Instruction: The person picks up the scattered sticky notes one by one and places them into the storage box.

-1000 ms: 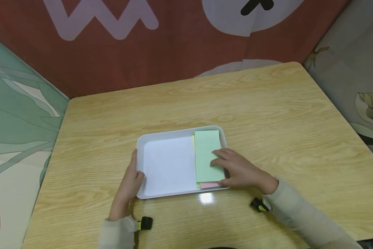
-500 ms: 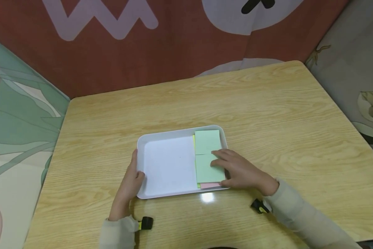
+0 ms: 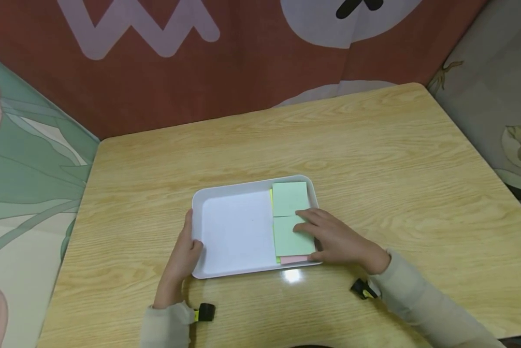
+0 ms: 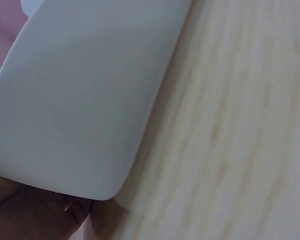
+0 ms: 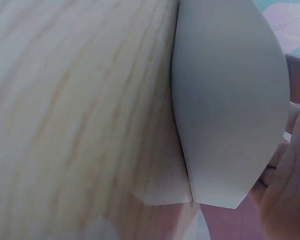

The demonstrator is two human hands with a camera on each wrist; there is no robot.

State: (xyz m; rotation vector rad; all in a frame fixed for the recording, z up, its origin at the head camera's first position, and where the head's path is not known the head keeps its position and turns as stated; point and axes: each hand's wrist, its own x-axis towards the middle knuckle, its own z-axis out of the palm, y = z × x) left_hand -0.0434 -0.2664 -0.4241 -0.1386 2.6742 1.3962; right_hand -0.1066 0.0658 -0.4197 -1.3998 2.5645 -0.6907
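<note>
A white tray (image 3: 236, 232) lies on the wooden table (image 3: 373, 159). My left hand (image 3: 188, 234) grips its left rim, thumb over the edge; the left wrist view shows the tray's outer wall (image 4: 85, 95) above that hand (image 4: 35, 215). Two green notes, one far (image 3: 290, 198) and one near (image 3: 288, 239), lie end to end along the tray's right side. A pink sheet (image 3: 292, 259) and a yellow sliver (image 3: 270, 195) peek out beneath. The straight fingers of my right hand (image 3: 310, 232) rest on the near green note. The right wrist view shows the tray wall (image 5: 230, 100) beside that hand (image 5: 290, 190).
Black and yellow wrist cameras sit at my left cuff (image 3: 205, 312) and right cuff (image 3: 361, 289). A red patterned cloth (image 3: 243, 72) hangs behind the table, with printed cloth at the left (image 3: 21, 169) and right (image 3: 495, 96). Bare tabletop surrounds the tray.
The green strip, one unbroken surface a second ago, now shows a seam across its middle, as two notes. Both hands have stayed almost where they were.
</note>
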